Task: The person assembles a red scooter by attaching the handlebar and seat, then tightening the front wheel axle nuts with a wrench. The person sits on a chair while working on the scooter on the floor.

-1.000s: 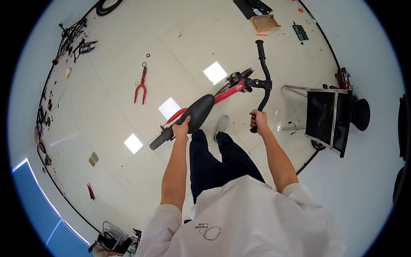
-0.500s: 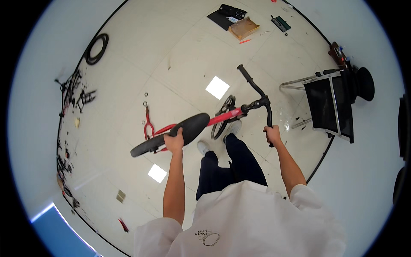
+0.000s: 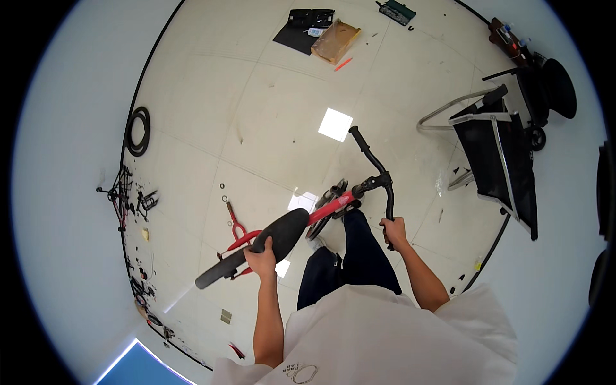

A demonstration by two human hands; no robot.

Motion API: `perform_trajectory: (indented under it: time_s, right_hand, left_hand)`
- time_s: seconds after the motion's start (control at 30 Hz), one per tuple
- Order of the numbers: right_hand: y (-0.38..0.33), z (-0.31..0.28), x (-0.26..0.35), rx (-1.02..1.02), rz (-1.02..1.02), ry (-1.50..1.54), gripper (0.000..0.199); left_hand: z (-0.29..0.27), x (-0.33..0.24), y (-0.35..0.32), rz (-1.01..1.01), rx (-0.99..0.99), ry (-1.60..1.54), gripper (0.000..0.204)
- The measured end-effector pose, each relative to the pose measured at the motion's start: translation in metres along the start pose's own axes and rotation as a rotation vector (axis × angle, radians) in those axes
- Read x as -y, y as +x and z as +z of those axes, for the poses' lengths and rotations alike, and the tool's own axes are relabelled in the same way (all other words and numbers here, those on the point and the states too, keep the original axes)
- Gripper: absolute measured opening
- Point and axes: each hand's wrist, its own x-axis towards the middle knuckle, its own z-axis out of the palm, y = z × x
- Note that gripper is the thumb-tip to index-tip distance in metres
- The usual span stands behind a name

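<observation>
Our left hand (image 3: 262,260) grips the black bicycle saddle (image 3: 256,247); our right hand (image 3: 393,231) wraps the handlebar (image 3: 378,176) grip at three o'clock. We should keep both grips firm and steer the red frame (image 3: 330,208) level.

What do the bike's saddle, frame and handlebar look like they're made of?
Saddle: matte black, likely plastic or vinyl, under the left hand. Frame: glossy red, probably painted metal. Handlebar: black throughout, dull like rubber at the end the right hand holds.
</observation>
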Motion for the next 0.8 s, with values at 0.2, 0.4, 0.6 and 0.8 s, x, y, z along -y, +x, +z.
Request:
perform_trajectory:
  time_s: [0.2, 0.4, 0.6, 0.8]
  right_hand:
    - [0.028, -0.011, 0.037, 0.019, 0.001, 0.018, 0.030]
    - [0.041, -0.024, 0.096, -0.020, -0.056, 0.010, 0.030]
    - [0.051, -0.031, 0.154, -0.120, -0.133, 0.044, 0.029]
    - [0.069, -0.026, 0.209, -0.250, -0.193, 0.035, 0.030]
  left_hand:
    - [0.018, -0.057, -0.009, -0.037, 0.022, -0.053, 0.056]
    - [0.044, -0.096, 0.002, -0.023, 0.083, -0.257, 0.052]
    - [0.084, -0.139, 0.029, -0.055, 0.223, -0.368, 0.053]
    - [0.128, -0.195, 0.076, -0.026, 0.372, -0.345, 0.052]
